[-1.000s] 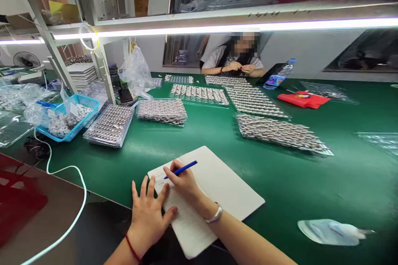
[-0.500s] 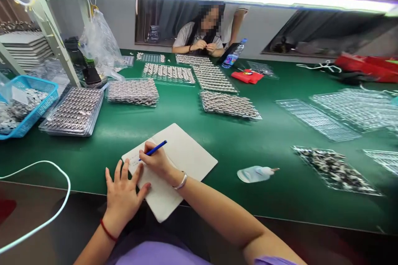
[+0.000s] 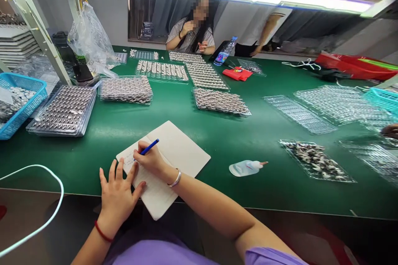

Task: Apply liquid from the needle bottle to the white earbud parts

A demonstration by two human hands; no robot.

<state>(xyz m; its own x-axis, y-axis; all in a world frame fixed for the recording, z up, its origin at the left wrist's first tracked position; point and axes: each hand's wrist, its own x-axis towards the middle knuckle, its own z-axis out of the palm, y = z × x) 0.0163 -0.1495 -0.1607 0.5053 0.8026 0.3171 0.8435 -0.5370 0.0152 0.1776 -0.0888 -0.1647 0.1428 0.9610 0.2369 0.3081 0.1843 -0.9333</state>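
Note:
An open notebook [image 3: 182, 153] with pale pages lies at the near edge of the green table, one corner sticking out past it. My right hand [image 3: 151, 159] is closed around a blue pen [image 3: 149, 146], its lower end at the left page beside a few small lines of handwriting. Spread flat, my left hand [image 3: 116, 190] rests on the table with its thumb and index finger on the notebook's left edge. To the right of the notebook, a clear squeeze bottle [image 3: 247, 168] with a narrow tip lies on its side.
Trays of small parts [image 3: 220, 101] stand in stacks across the table [image 3: 174, 109]. A blue basket [image 3: 29, 103] is at left, a white cable [image 3: 60, 198] below it. Empty clear trays [image 3: 298, 114] and a parts-filled tray [image 3: 317, 159] lie right. A person [image 3: 192, 29] sits opposite.
The camera view has shifted slightly, moving the scene leftward. My hands keep nearly the same pose on the notebook. The person opposite has raised one hand toward the face; another person's arm has moved right.

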